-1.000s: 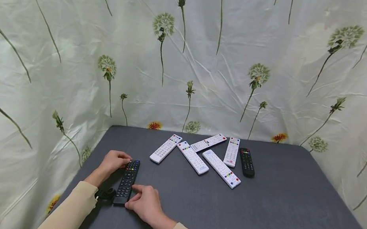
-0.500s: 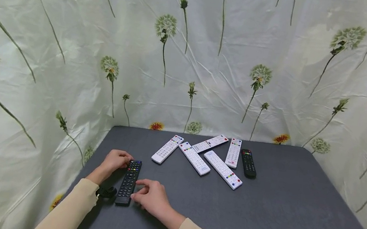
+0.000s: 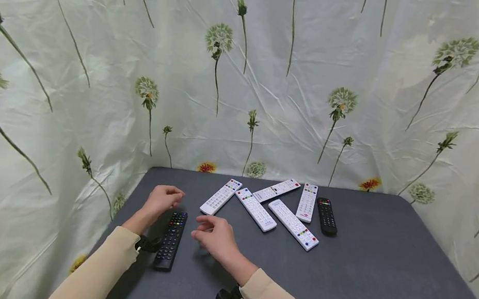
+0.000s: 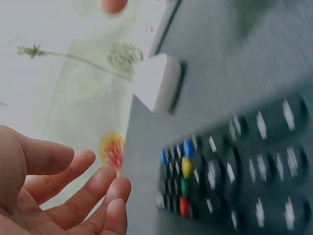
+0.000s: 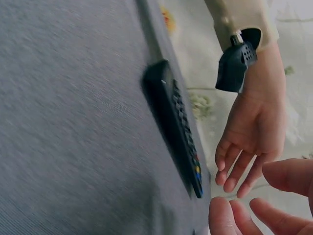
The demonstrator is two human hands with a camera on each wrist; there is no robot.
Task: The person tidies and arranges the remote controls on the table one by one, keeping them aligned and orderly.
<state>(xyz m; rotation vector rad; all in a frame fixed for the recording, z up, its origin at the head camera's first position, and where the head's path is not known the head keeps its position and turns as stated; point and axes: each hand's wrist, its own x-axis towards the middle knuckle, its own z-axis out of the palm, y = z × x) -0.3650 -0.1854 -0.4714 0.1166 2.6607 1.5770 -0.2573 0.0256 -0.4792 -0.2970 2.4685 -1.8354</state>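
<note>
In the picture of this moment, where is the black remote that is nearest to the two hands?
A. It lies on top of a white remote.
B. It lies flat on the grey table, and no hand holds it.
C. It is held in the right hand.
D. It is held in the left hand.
B. The black remote lies flat on the grey table, with the left hand and the right hand raised above it, holding nothing.

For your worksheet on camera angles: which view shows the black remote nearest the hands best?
The head view: the black remote lies whole and sharp on the table. The left wrist view shows only its blurred buttons; the right wrist view shows it edge-on and blurred.
</note>
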